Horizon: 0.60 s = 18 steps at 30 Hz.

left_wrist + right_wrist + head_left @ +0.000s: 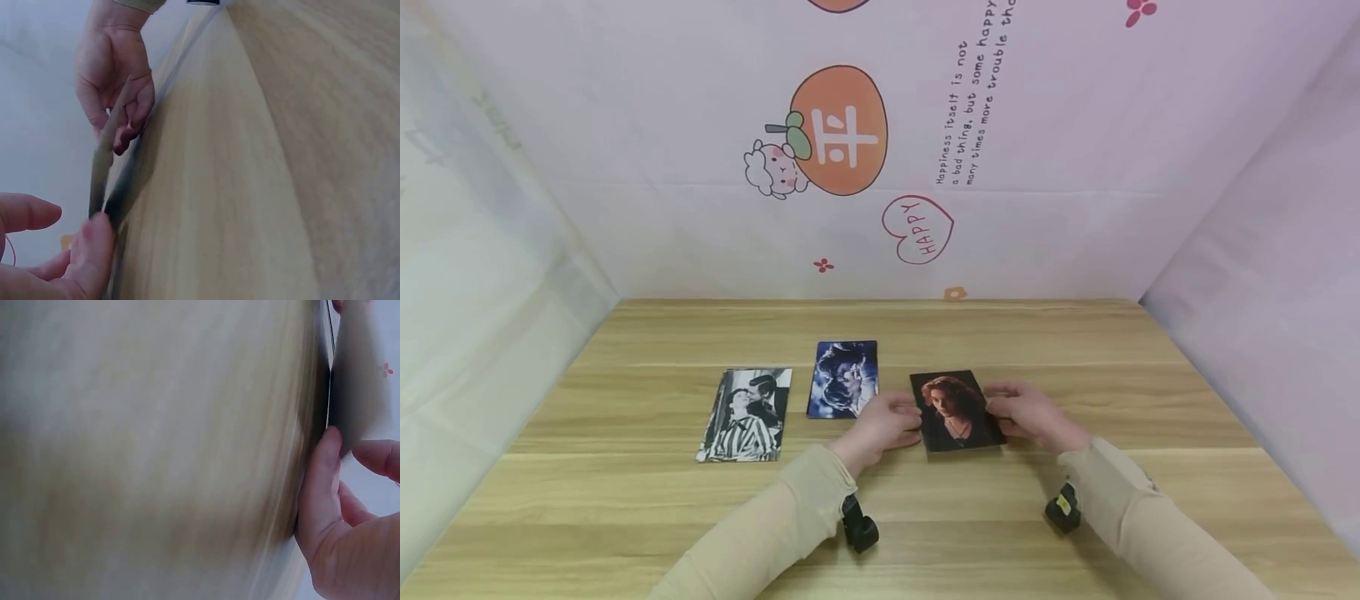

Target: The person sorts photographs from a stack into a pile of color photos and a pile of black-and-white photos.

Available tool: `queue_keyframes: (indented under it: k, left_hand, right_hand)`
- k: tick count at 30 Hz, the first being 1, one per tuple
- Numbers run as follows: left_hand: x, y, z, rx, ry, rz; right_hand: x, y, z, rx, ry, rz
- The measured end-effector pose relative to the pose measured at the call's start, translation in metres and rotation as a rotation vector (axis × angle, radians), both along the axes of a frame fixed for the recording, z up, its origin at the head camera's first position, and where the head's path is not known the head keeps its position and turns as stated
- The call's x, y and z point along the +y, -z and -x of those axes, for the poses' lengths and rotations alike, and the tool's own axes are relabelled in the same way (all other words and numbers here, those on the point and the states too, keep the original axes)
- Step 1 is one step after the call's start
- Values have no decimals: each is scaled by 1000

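Note:
A dark photo card showing a portrait of a red-haired person is held by its two side edges, between both hands. My left hand holds the left edge; my right hand grips the right edge. In the left wrist view the card appears nearly edge-on, a little off the table, with a dark shadow beside it. The right wrist view shows the card blurred, thumb and finger at its near corner. Whether it is one card or a stack, I cannot tell.
Left of my left hand lies a blue-toned photo card. Farther left is a black-and-white photo card of two people. Both rest on the wood-grain table. A printed white cloth hangs behind, with plain cloth at both sides.

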<state>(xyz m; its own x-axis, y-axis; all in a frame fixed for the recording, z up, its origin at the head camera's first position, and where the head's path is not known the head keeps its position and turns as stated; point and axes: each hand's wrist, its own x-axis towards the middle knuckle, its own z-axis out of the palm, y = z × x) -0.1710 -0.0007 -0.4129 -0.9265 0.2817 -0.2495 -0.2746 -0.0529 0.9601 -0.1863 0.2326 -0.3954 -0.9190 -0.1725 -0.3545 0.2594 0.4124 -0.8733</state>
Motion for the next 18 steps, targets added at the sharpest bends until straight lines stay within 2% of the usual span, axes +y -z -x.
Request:
queue_keyframes:
  k: [6, 18]
  left_hand:
    - [-1, 2, 1, 24, -47, 20]
    - [-8, 2, -1, 13, -35, 40]
  right_hand:
    - [-9, 3, -1, 6, 9, 67]
    - [-17, 2, 0, -13, 54, 156]
